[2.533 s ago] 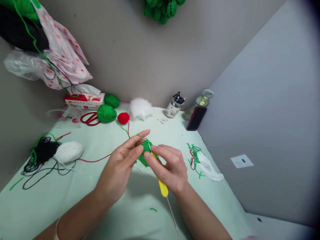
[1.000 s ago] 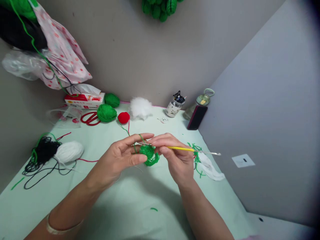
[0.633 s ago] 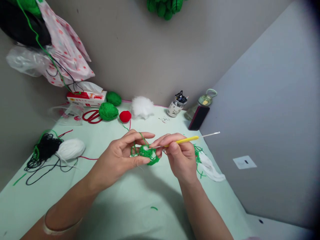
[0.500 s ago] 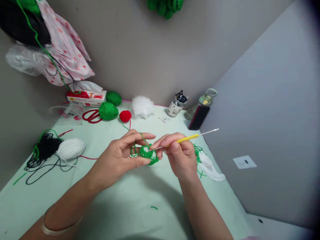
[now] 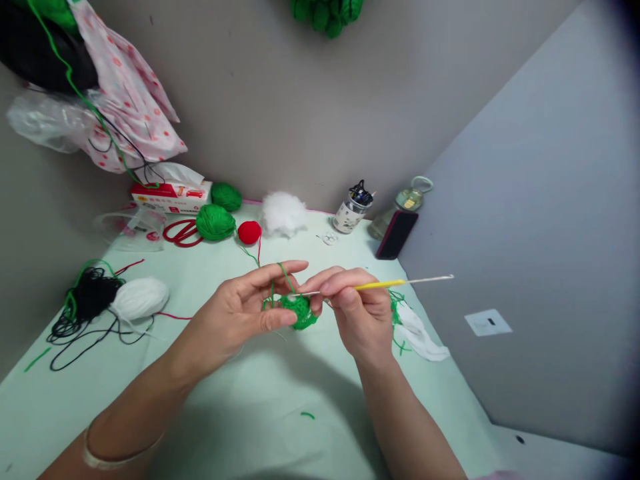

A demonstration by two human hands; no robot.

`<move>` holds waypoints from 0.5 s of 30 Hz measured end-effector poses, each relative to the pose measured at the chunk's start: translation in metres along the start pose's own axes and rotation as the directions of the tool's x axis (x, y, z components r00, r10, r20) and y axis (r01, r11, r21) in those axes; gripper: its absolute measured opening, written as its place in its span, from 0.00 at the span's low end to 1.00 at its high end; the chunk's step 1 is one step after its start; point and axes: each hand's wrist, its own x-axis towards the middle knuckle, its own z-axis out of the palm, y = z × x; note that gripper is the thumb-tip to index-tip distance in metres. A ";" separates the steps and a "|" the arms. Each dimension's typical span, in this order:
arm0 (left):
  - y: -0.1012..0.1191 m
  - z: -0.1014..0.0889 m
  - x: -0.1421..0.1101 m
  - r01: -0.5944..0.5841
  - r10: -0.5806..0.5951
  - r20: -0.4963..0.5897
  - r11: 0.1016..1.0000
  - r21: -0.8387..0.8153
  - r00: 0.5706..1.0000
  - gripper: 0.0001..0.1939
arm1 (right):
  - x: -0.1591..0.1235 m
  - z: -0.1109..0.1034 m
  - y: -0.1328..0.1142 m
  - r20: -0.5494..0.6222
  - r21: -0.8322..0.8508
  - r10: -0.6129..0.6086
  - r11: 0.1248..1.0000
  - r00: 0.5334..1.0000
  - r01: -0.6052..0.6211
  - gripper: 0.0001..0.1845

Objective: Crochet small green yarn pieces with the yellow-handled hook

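My left hand (image 5: 245, 307) pinches a small round green crochet piece (image 5: 301, 313) with the thumb at its near side. Green yarn runs over the raised index finger of that hand and down to the piece. My right hand (image 5: 357, 313) grips a double-ended crochet hook (image 5: 381, 285) with a yellow handle like a pen. One metal end of the hook points left and meets the top of the crochet piece; the other sticks out to the right. Whether a loop sits on the working tip is too small to tell.
Green yarn balls (image 5: 215, 222), a red yarn ball (image 5: 249, 233), white stuffing (image 5: 284, 213) and red-handled scissors (image 5: 182, 233) lie at the back. A cup (image 5: 349, 217) and phone (image 5: 397, 235) stand back right. White yarn (image 5: 141, 297) and black yarn (image 5: 97, 293) are at left, white cloth (image 5: 420, 335) at right.
The hook has turned nearer to level, its right end lower and further right. The crochet piece is tipped, showing more green and less of the white inside. Both hands stay close together.
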 end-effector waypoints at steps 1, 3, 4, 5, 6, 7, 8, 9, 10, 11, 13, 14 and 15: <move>-0.001 0.001 0.000 0.005 -0.005 -0.008 1.000 0.005 1.000 0.25 | 0.000 0.001 0.000 -0.010 0.001 -0.015 1.000 1.000 0.015 0.11; -0.002 0.002 0.001 0.009 -0.009 -0.023 1.000 0.022 1.000 0.26 | -0.001 0.003 0.000 -0.029 0.011 -0.026 1.000 0.999 0.027 0.09; -0.002 0.002 0.001 0.006 -0.005 -0.030 1.000 0.028 1.000 0.27 | -0.001 0.003 0.000 -0.033 0.018 -0.020 1.000 0.999 0.020 0.09; -0.002 0.002 0.001 0.002 -0.001 -0.033 0.999 0.032 0.999 0.27 | -0.001 0.003 0.000 -0.033 0.025 -0.007 1.000 0.999 0.007 0.09; -0.002 0.002 0.000 0.001 0.000 -0.036 0.999 0.039 0.999 0.27 | 0.000 0.003 0.000 -0.027 0.035 0.010 0.999 1.000 -0.010 0.09; -0.002 0.002 0.000 0.000 0.003 -0.043 0.999 0.053 0.999 0.28 | 0.000 0.002 0.000 -0.017 0.050 0.025 0.998 1.000 -0.024 0.09; -0.001 0.001 -0.001 -0.002 0.006 -0.052 0.997 0.075 0.999 0.28 | 0.000 0.001 0.000 -0.004 0.067 0.036 0.997 0.999 -0.035 0.10; 0.000 0.001 -0.001 -0.002 0.009 -0.064 0.995 0.104 0.998 0.28 | 0.001 0.000 0.000 0.010 0.085 0.041 0.996 0.999 -0.042 0.10; 0.000 0.000 -0.002 -0.002 0.012 -0.074 0.991 0.137 0.997 0.28 | 0.001 -0.001 0.001 0.025 0.101 0.042 0.994 0.999 -0.044 0.09; 0.001 0.000 -0.002 -0.005 0.020 -0.085 0.986 0.168 0.996 0.27 | 0.002 -0.002 0.001 0.040 0.115 0.040 0.992 0.998 -0.045 0.09; 0.003 0.000 -0.002 -0.011 0.033 -0.097 0.976 0.218 0.995 0.26 | 0.002 -0.003 0.002 0.067 0.138 0.040 0.989 0.997 -0.049 0.09; 0.004 0.000 -0.002 -0.010 0.034 -0.098 0.972 0.237 0.995 0.26 | 0.002 -0.004 0.003 0.078 0.144 0.043 0.988 0.996 -0.054 0.10; 0.004 0.001 -0.001 -0.009 0.034 -0.096 0.967 0.253 0.995 0.26 | 0.001 -0.005 0.003 0.086 0.146 0.048 0.987 0.995 -0.060 0.10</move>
